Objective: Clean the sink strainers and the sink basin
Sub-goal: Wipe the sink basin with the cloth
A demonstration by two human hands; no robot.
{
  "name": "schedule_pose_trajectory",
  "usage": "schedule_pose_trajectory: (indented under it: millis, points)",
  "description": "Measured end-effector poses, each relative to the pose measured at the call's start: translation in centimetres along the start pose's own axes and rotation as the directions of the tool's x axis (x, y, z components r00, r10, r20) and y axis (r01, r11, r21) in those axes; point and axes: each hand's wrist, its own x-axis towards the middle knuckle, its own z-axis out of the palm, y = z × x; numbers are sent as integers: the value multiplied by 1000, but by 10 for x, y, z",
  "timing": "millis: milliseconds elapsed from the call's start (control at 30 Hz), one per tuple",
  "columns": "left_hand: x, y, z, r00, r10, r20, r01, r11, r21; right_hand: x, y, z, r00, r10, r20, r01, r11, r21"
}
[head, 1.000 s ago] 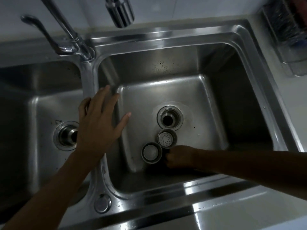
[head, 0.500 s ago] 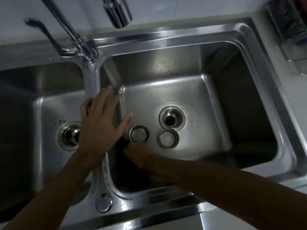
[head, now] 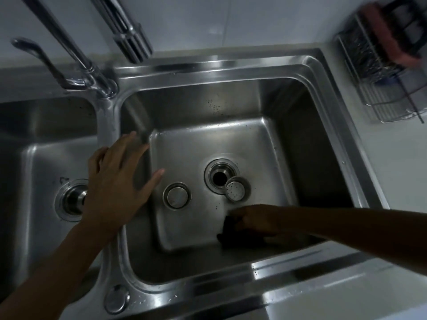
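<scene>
Right hand (head: 254, 221): half second ago at left-front of basin floor (head: 208, 144), just below flat stopper (head: 176, 195); now swung back right, at front of floor below perforated strainer (head: 238, 189). Dark pad (head: 227, 230) now shows under its fingers.
Flat stopper: second ago at front centre, touching perforated strainer; now further left, well apart from it.
Perforated strainer: earlier just in front of drain (head: 218, 177); now overlapping drain's right rim.
</scene>
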Motion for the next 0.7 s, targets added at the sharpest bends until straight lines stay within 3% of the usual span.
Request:
schedule_pose_trajectory:
  millis: [133, 267, 367, 533, 633, 700]
  points:
    - [0, 0, -1, 1000, -10, -7, 10, 1000, -3, -25, 45, -6, 993, 82, -90, -89, 993, -72]
    - [-1, 1, 0, 1000, -4, -23, 4, 1000, -4, -41, 70, -16, 974, 187, -124, -215, 938, -273]
    - [-1, 0, 1, 1000, -8, -25, 8, 1000, -6, -40, 85, -27, 943, 136, -304, -259, 873, -412]
    - [-2, 0, 2, 999, -9, -37, 9, 1000, 13, -6, 92, -44, 734, 340, -589, -513, 845, -151]
    - [-2, -1, 3, 1000, -7, -24, 7, 1000, 11, 2, 89, -43, 634, 480, -606, -660, 744, -101]
    - [-2, -2, 4, 999, -6, -33, 6, 1000, 4, 1, 82, -33, 623, 541, -565, -726, 669, -161]
